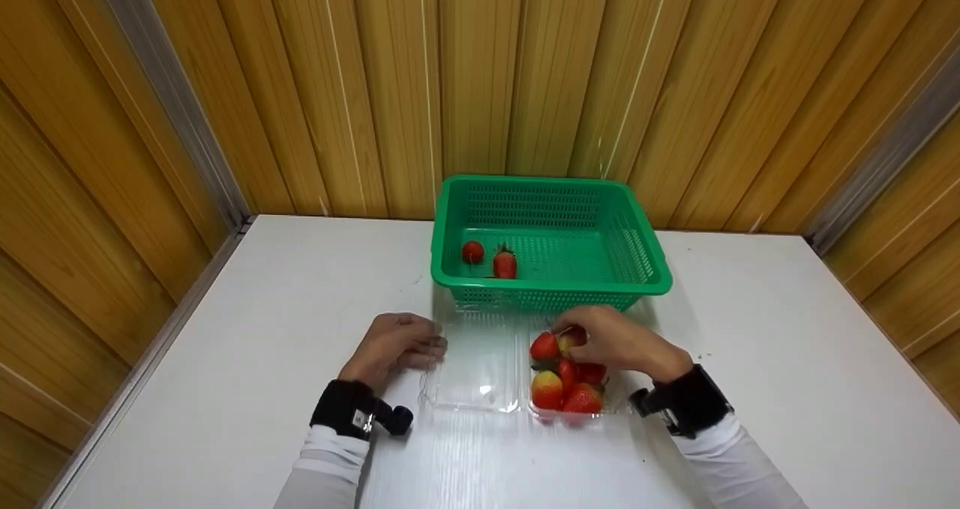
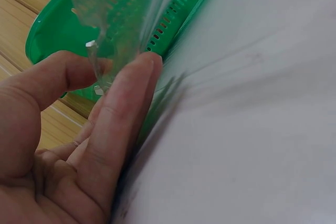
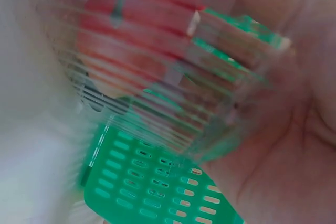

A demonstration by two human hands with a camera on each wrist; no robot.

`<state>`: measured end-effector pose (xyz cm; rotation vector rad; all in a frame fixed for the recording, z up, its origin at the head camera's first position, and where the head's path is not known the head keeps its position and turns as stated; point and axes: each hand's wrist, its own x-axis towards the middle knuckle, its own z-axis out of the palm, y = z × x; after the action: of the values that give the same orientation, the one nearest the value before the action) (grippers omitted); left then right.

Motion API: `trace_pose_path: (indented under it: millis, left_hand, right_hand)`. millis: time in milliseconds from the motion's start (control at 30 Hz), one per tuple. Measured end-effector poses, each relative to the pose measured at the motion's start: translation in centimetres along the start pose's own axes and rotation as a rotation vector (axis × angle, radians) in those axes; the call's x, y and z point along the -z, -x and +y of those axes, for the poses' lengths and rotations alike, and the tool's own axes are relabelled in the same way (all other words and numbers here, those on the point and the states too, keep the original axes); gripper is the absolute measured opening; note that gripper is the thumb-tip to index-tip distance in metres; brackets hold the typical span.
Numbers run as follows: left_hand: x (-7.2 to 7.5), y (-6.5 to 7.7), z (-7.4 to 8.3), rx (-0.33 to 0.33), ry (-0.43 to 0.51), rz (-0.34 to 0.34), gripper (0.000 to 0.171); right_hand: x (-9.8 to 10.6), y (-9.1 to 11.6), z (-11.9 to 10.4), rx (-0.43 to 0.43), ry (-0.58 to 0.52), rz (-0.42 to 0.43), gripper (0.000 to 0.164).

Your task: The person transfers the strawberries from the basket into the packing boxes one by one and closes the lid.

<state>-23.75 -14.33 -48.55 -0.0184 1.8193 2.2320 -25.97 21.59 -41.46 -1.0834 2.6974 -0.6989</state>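
Note:
A clear plastic clamshell box lies unfolded on the table, its lid (image 1: 474,366) to the left and its filled half (image 1: 616,404) to the right. My left hand (image 1: 394,347) pinches the lid's outer edge; the left wrist view shows thumb and fingers at the thin plastic (image 2: 97,3). Several red and yellowish strawberries (image 1: 582,399) fill the right half. Over its far right corner, my right hand (image 1: 619,344) holds a strawberry (image 1: 570,338) between thumb and fingers. Through ribbed plastic in the right wrist view, a blurred strawberry (image 3: 136,30) shows near the fingers.
Just behind the box stands a green slotted basket (image 1: 551,285). Inside, toward its left, are a small round red fruit (image 1: 472,251) and a strawberry (image 1: 505,263), with another partly hidden by the rim. A wood-patterned wall (image 1: 480,81) rises behind the white table (image 1: 315,291).

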Motion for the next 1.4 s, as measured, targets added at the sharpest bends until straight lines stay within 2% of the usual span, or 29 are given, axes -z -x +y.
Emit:
trace_pose_path:
  millis: [300,967,1400]
  left_hand:
    - [-0.2,0.0,0.2,0.001,0.001,0.012,0.028]
    - [0.0,0.0,-0.1,0.016,0.011,0.019,0.026]
    - [0.0,0.1,0.0,0.005,-0.014,0.016,0.030]
  right_hand:
    - [0.6,0.3,0.0,0.015,-0.015,0.014,0.028]
    - [1.4,0.7,-0.8,-0.036,-0.076,-0.006,0.029]
    - [2.1,1.0,-1.7,-0.034,-0.085,0.041,0.029]
